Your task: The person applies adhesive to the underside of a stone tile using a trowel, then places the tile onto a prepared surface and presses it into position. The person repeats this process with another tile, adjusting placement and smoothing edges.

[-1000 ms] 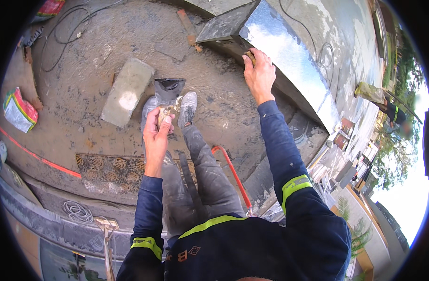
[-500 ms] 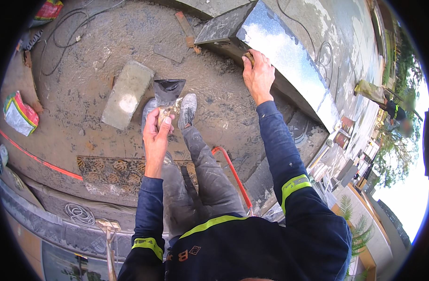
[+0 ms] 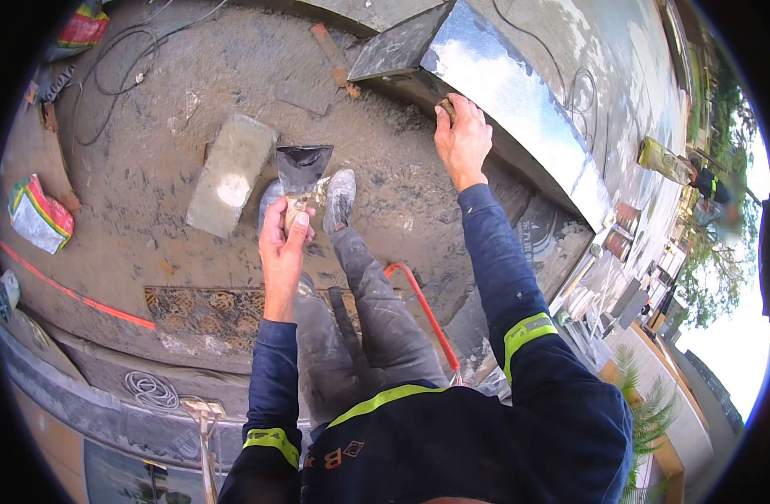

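My left hand (image 3: pixel 284 244) is closed round the mud-crusted handle of a trowel (image 3: pixel 303 166), whose dark, flared blade points away from me above my shoes. To the right, my right hand (image 3: pixel 464 143) is closed on a small brown lump (image 3: pixel 445 107), mostly covered by the fingers; whether it is a sponge or a piece of stone I cannot tell. That hand is at the upper edge of a long stone slab (image 3: pixel 519 101), which has a pale, wet, shiny top and a dark side face. My fingers seem to touch this edge.
A grey block (image 3: pixel 232 175) lies on the muddy ground left of my feet. A red hose (image 3: pixel 423 311) curves beside my right leg. Further off are a patterned mat (image 3: pixel 204 312), a printed bag (image 3: pixel 40 214), loose cables (image 3: pixel 116 80), buckets (image 3: pixel 622 231) and another person (image 3: pixel 711 185).
My right hand has shifted very slightly along the slab's edge. The left hand keeps its grip on the trowel. The whole view has moved a little.
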Tool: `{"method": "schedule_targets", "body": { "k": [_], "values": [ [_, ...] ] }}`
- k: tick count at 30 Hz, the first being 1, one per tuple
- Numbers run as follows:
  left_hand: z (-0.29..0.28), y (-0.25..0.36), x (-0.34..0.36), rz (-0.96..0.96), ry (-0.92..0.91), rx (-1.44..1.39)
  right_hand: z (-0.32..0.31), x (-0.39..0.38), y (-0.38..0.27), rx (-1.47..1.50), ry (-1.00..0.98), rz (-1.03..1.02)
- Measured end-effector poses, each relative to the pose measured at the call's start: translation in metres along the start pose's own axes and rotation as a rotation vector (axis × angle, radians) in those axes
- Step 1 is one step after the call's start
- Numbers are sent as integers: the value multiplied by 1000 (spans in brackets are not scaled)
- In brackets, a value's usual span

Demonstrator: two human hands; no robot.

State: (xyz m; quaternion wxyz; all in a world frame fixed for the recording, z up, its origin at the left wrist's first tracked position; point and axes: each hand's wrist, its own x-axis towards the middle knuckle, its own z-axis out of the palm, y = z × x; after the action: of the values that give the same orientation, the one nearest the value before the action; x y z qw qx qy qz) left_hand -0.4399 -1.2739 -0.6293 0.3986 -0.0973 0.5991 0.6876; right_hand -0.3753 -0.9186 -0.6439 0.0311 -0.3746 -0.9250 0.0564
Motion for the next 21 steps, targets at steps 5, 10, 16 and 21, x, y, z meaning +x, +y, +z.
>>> {"method": "schedule_targets", "body": {
  "k": [5, 10, 16, 21],
  "values": [
    [4, 17, -8, 36, -19, 23, -20, -32, 0, -12, -86, 42],
    [3, 60, -31, 13, -54, 49, -82, -81, -4, 540, -260, 361],
    [18, 139, -74, -97, -394, 235, -235, -146, -5, 1613, -677, 553],
    [55, 200, -124, -157, -735, 422, -338, -186, -24, 1644, -833, 285]
  ]
}}
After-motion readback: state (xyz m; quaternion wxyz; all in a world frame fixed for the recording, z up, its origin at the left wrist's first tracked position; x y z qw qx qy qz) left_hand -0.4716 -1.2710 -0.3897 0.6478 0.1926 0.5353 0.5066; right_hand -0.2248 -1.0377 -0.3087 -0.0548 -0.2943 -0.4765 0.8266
